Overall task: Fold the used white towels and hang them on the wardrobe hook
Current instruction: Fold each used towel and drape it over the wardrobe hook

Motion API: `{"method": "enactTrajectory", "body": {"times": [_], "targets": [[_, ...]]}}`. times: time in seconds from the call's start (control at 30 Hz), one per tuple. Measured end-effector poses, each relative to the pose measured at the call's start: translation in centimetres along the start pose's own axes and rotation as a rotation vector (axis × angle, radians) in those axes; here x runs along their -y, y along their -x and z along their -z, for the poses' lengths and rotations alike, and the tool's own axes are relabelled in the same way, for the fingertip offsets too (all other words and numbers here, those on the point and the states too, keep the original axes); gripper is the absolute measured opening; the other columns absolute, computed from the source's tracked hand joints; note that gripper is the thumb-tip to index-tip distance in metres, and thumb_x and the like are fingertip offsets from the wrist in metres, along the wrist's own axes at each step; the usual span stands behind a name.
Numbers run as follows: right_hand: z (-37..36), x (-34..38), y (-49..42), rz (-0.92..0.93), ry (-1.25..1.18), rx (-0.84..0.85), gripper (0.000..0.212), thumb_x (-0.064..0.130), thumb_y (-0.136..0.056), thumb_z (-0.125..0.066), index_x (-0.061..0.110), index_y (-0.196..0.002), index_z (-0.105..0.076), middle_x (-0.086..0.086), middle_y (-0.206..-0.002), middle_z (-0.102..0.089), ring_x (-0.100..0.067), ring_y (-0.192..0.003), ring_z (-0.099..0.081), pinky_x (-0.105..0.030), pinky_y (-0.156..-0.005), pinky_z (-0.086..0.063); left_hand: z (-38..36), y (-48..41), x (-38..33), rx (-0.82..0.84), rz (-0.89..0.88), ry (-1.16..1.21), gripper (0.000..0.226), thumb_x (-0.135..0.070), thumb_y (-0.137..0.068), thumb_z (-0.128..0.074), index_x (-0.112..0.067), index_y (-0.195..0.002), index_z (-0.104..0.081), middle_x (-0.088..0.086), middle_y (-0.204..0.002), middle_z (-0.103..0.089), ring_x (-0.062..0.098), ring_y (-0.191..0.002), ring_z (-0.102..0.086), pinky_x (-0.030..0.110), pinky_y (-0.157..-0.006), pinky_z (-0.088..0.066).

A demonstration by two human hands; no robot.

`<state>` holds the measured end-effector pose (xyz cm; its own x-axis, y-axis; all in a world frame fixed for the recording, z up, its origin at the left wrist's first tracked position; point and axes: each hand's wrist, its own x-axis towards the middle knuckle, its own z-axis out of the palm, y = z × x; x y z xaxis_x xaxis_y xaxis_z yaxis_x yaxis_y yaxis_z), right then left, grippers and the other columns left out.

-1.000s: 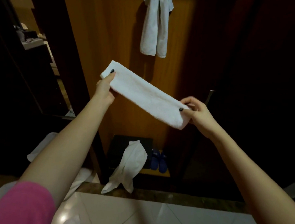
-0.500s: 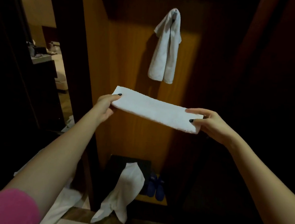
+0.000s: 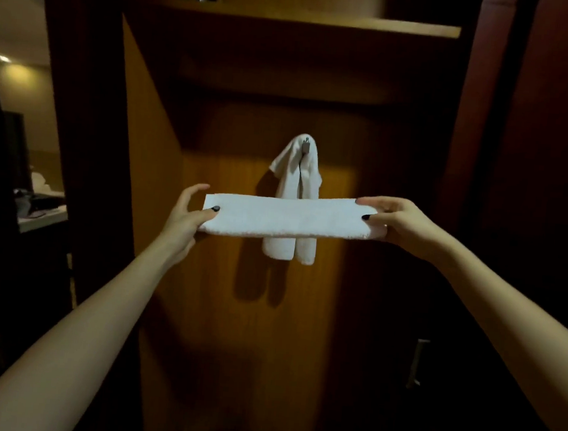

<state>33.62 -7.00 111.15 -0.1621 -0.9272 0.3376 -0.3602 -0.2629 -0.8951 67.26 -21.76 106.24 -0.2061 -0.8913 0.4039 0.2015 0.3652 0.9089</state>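
Raised level now, the folded white towel point(image 3: 292, 218) is pinched flat between left hand point(image 3: 187, 218) and right hand point(image 3: 401, 224).

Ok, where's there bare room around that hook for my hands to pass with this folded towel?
Bare back panel lies left of the hung towel up to the side wall, right of it, and above the hook below the shelf. The hook itself is crowded: that towel drapes it, and the folded towel crosses in front of its lower half.

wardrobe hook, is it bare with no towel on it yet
No, a hanging towel drapes over the hook, behind the folded towel that the left hand and right hand pinch.
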Motion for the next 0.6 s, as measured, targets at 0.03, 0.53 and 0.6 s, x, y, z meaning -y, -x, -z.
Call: {"method": "enactTrajectory", "body": {"times": [0.03,0.53,0.6], "targets": [[0.6,0.5,-1.6,0.032,0.025,0.000,0.033,-0.007,-0.090,-0.053,0.014,-0.113,-0.064,-0.003,-0.108,-0.063,-0.009,-0.083,-0.068,-0.020,-0.067,-0.056,-0.4,-1.7,-0.4,0.026,-0.013,0.024,0.056,0.002,-0.086,-0.059,-0.036,-0.125,-0.048,0.011,-0.121,-0.053,0.031,-0.101,-0.059,0.031,-0.071,-0.053],[7.6,4.1,-27.7,0.284,0.096,-0.108,0.027,0.003,-0.089,-0.057,0.020,-0.108,-0.067,-0.001,-0.105,-0.064,-0.010,-0.086,-0.065,-0.022,-0.073,-0.056,-7.1,-25.7,-3.4,-0.037,-0.180,0.126,0.029,-0.011,-0.091,-0.055,-0.029,-0.110,-0.068,-0.004,-0.123,-0.057,0.010,-0.112,-0.049,0.034,-0.105,-0.022],[7.7,3.8,-30.5,0.284,0.106,-0.089,0.025,0.002,-0.089,-0.058,0.016,-0.108,-0.066,-0.005,-0.108,-0.066,-0.010,-0.086,-0.067,-0.025,-0.078,-0.055,-7.3,-27.9,-3.2,-0.035,-0.158,0.138,0.033,-0.009,-0.091,-0.055,-0.021,-0.121,-0.063,0.004,-0.126,-0.058,0.014,-0.111,-0.054,0.028,-0.099,-0.038]]}}
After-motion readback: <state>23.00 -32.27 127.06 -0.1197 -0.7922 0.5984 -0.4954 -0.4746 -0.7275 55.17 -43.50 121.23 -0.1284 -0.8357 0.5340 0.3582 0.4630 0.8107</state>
